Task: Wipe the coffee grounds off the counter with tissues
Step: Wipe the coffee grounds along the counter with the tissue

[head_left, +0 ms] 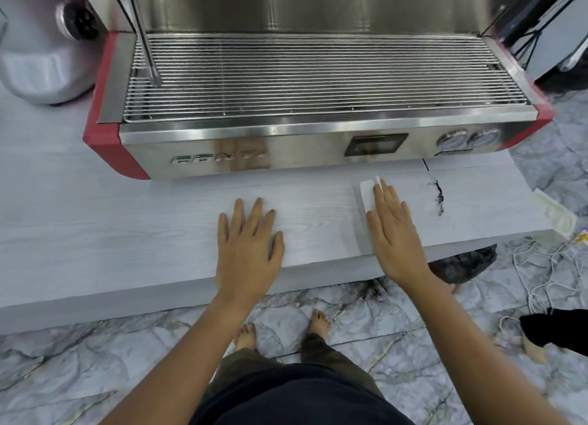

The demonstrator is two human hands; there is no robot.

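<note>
A thin dark line of coffee grounds (439, 198) lies on the pale wood-grain counter (159, 227), towards its right end. My right hand (396, 230) rests flat on a white tissue (367, 192), pressing it onto the counter a little to the left of the grounds. The tissue sticks out beyond my fingertips and thumb side. My left hand (248, 243) lies flat on the bare counter further left, fingers spread, holding nothing.
A steel espresso machine (302, 112) with red corners and a wire drip grate stands right behind the counter strip. Crumpled used tissues (556, 214) lie at the counter's right end. White cables (541, 265) trail on the marble floor; a grey appliance (41, 52) stands at the left.
</note>
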